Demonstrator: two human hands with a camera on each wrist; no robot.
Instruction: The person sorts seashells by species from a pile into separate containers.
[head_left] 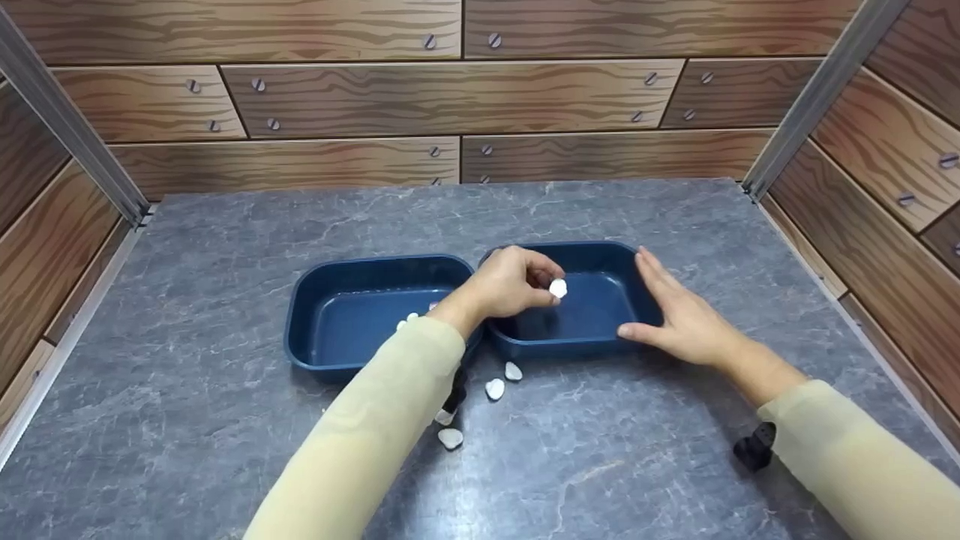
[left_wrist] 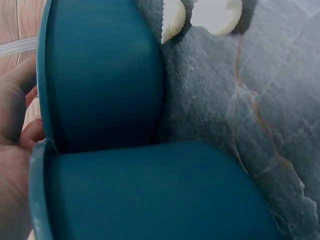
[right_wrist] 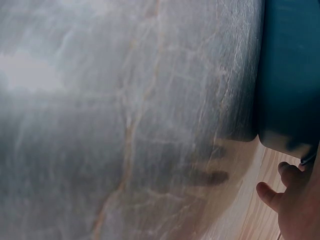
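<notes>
My left hand (head_left: 504, 285) pinches a small white seashell (head_left: 558, 288) between thumb and fingers, above the right-hand blue bin (head_left: 600, 311). That bin's right end is touched by my right hand (head_left: 686, 321), its fingers extended along the rim and its thumb near the front corner. Beside it, the other blue bin (head_left: 349, 330) lies partly under my left forearm. A few white shells (head_left: 407, 321) show in that bin at the sleeve's edge. In the left wrist view, the two bin walls hide the held shell, and only part of the hand shows behind the rims.
On the grey marbled tabletop (head_left: 600, 465), in front of the bins, lie loose white shells (head_left: 494, 388), one (head_left: 450, 439) closer to me. One shell (left_wrist: 173, 21) shows a ridged edge in the left wrist view. Wood-patterned panels (head_left: 450, 97) enclose the back and sides.
</notes>
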